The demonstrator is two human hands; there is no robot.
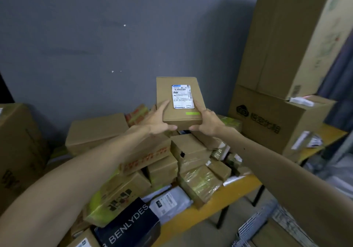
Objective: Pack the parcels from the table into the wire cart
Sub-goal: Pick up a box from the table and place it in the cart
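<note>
I hold a small flat cardboard parcel (pixel 179 101) with a white shipping label in the air above the pile, both arms stretched out. My left hand (pixel 158 121) grips its lower left corner, thumb on the top face and fingers curled under the near edge. My right hand (pixel 207 120) grips the lower right corner the same way. Below lies a heap of cardboard parcels (pixel 183 157) on a yellow-edged table (pixel 214 202). A strip of wire mesh, possibly the wire cart (pixel 254 225), shows at the bottom right under my right forearm.
A black box marked BENLYDES (pixel 129 223) and a white mailer bag (pixel 170 201) lie at the pile's near edge. Large cartons (pixel 286 42) are stacked at the right, another big carton (pixel 17 147) stands at the left. A grey wall is behind.
</note>
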